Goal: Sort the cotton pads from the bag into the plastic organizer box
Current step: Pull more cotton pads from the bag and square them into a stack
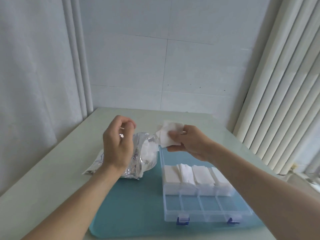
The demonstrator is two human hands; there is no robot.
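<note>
Head view: the right hand [187, 141] pinches a few cotton pads [168, 135] above the far end of the organizer box [199, 201]. Left of the box, the left hand [117, 144] hovers over the bag [138, 158], fingers curled, holding nothing. Pads fill the box's middle row.

Soft, even daylight fills the scene, coming from the right, where the cream vertical slatted blinds [280, 94] glow brightest and lose detail. The pale tiled wall [164, 66] takes a cool bluish cast. Shadows on the pale green worktop [52, 170] are faint and diffuse. The crinkled silvery plastic bag [138, 161] carries small bright glints. Wide-angle distortion bends the blinds and the white curtain [34, 84] outward toward the edges. The picture is slightly soft overall.
</note>
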